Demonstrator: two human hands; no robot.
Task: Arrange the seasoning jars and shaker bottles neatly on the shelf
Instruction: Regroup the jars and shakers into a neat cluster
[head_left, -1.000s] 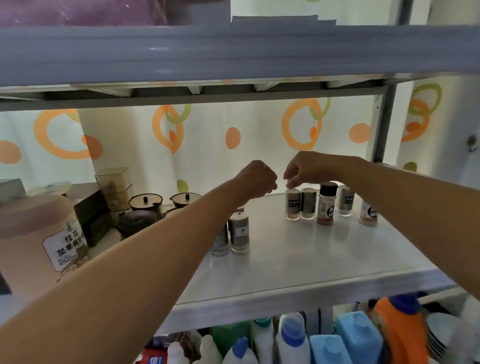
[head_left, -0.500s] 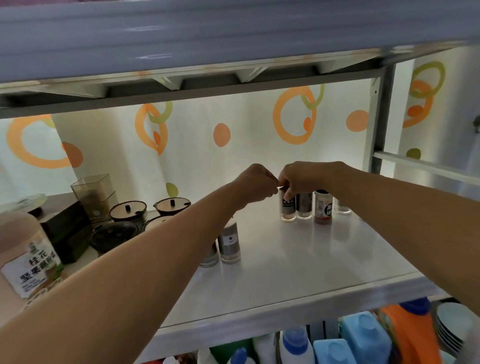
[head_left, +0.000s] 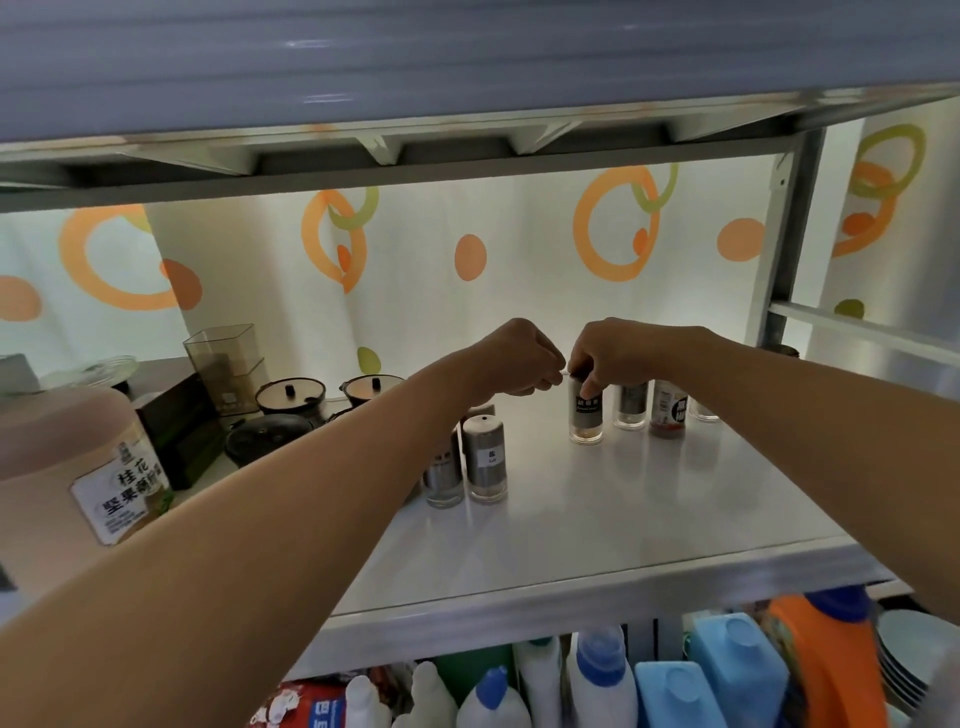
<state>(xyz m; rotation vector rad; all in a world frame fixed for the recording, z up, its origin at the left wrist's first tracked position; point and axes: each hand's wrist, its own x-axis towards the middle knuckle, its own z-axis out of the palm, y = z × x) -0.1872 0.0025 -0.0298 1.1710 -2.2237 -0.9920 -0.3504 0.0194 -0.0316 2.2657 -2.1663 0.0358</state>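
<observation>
Several small glass seasoning shakers stand on the white shelf (head_left: 623, 514). A row of them runs along the back right: a dark-labelled shaker (head_left: 586, 418), a grey one (head_left: 630, 408), a red-filled one (head_left: 669, 415) and one more (head_left: 705, 411) partly hidden by my right arm. My right hand (head_left: 618, 351) grips the top of the dark-labelled shaker, which stands on the shelf. My left hand (head_left: 519, 358) is a closed fist right beside it, almost touching my right hand. Two metal-sleeved shakers (head_left: 487, 460) (head_left: 442, 475) stand together further left, one partly behind my left forearm.
A big labelled jar (head_left: 67, 467), a black box (head_left: 179, 431), a clear container (head_left: 223, 364) and black lidded pots (head_left: 291, 397) fill the shelf's left. The upper shelf (head_left: 467, 62) hangs low overhead. A metal post (head_left: 789, 234) stands right. Detergent bottles (head_left: 717, 670) sit below.
Both hands have come down and closer together; my right hand now grips the top of the leftmost shaker in the back row. The view has moved nearer to the shelf.
</observation>
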